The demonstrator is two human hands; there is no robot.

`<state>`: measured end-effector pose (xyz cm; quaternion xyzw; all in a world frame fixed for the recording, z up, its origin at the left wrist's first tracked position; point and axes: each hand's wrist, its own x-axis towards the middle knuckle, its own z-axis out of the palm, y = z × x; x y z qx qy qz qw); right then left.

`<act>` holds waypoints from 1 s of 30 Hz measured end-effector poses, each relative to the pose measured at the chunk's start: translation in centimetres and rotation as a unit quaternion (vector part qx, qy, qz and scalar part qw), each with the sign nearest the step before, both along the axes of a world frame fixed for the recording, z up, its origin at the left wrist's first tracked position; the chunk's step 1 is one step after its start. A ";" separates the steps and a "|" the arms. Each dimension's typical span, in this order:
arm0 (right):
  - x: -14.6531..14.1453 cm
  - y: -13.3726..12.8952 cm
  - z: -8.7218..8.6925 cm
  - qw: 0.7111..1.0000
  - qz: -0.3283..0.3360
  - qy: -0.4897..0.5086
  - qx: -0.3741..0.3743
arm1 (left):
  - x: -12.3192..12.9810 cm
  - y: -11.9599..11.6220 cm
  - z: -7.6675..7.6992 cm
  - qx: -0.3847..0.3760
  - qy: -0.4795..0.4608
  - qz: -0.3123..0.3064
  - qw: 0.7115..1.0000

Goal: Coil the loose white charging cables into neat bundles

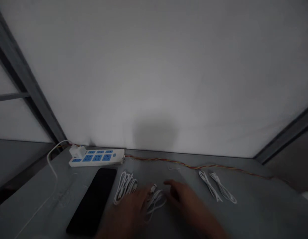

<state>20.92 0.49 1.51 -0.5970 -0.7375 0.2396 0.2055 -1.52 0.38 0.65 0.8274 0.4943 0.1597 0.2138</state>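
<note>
A loose white charging cable [155, 201] lies on the grey table [258, 205] between the two hands, with its USB plug [153, 188] at the far end. The left hand [126, 214] is just beside the cable, its fingers [144, 199] curled in toward the plug. The hand is blurred, so I cannot tell whether it touches or has closed on the cable. The right hand [186, 202] is open, fingers spread, near the cable's right side.

Beyond the left hand lies a coiled white cable [125, 187], and further left a black phone or tablet [91, 200] lies flat. Past the right hand, two more bundled white cables [206, 185] [223, 188] lie side by side. Ahead of the hands, at the table's back edge, sits a white power strip [96, 158] with blue sockets and a white plug adapter [77, 152] in it. A twisted red-and-yellow wire [193, 166] runs from the strip along the table's back edge, below a white wall [154, 66].
</note>
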 end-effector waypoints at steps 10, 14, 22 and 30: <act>-1.3 -0.6 -0.5 0.999 0.033 0.009 -0.042 | 0.6 -0.2 1.1 -0.051 0.081 -0.005 0.995; -1.1 -0.3 -0.5 0.990 0.043 0.114 -0.072 | 0.5 -0.6 0.9 -0.068 0.029 0.020 0.997; -1.5 0.0 -0.9 0.938 0.008 0.327 -0.119 | 1.1 -0.3 1.4 -0.158 -0.167 0.083 0.970; -1.3 0.3 -0.4 0.873 0.015 0.460 -0.164 | 1.0 0.5 0.4 -0.243 -0.346 0.061 0.904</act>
